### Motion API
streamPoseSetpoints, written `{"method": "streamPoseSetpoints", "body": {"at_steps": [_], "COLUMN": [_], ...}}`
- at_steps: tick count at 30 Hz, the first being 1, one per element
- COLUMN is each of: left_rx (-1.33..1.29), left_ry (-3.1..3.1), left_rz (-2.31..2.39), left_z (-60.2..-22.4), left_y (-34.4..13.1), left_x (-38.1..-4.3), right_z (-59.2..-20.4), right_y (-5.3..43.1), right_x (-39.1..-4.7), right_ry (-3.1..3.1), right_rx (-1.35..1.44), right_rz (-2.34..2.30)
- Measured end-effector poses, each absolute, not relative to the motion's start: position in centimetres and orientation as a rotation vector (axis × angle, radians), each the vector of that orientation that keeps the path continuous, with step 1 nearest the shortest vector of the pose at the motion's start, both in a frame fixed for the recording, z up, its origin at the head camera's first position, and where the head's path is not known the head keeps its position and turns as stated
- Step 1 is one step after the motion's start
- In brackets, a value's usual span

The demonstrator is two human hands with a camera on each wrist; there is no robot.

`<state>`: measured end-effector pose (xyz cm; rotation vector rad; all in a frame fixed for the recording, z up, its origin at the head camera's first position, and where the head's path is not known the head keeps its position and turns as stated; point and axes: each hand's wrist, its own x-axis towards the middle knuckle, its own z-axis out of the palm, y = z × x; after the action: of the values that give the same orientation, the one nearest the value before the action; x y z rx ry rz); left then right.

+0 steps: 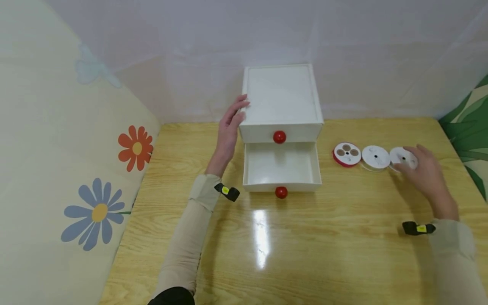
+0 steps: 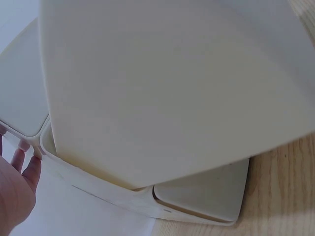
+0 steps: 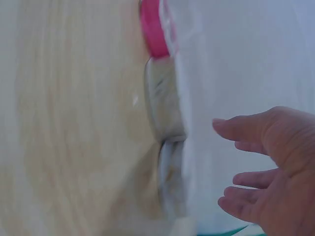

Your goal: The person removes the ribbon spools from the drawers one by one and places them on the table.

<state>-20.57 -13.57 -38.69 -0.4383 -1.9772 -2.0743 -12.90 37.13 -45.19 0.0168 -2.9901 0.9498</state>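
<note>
A white two-drawer box [image 1: 280, 95] stands against the back wall. Its lower drawer [image 1: 282, 165] is pulled out and looks empty; the upper one is closed. At the box's left side, my left hand [image 1: 228, 131] rests its fingertips by the top edge; the left wrist view has these fingers [image 2: 32, 172] against the frame. Three ribbon spools lie in a row to the right: one with red ribbon [image 1: 347, 163], a pale middle one [image 1: 375, 156] and a pale right one [image 1: 401, 156]. Over the right spool hovers my right hand [image 1: 427, 173], thumb and fingers spread and apart from it in the right wrist view.
Two red knobs [image 1: 279, 137] stick out from the drawer fronts. The wooden table [image 1: 324, 245] meets a white cloth wall [image 1: 190, 76] behind and a flower-printed panel [image 1: 49, 140] on the left. Printed green leaves [image 1: 472, 118] cover the right panel.
</note>
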Motion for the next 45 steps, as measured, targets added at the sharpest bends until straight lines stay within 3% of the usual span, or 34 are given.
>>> {"method": "streamPoseSetpoints", "body": {"at_steps": [9,18,28,45], "left_rx": [-0.434,-0.466,-0.455,-0.411], "left_ry": [-1.994,-1.985,-1.972,-1.952], "left_rz": [-2.069,-2.062,-2.074,-2.105], "left_z": [-38.6,-38.8,-38.8,-38.8], "left_y": [-13.6,-13.6,-13.5,-13.5], "left_x": [-20.5,-20.6,-20.7,-20.8], "right_z": [-40.4,-38.2,-36.5,-36.9], "right_y": [31.7,27.8,24.7,19.5], "right_x": [-11.4,-10.3,-8.9,-7.3], "right_ry": [-2.775,-2.536,-2.456,-2.271], "right_rx": [0.264,0.488,0.684,0.984], "right_rz": [0.789,0.729,0.707,0.751]}}
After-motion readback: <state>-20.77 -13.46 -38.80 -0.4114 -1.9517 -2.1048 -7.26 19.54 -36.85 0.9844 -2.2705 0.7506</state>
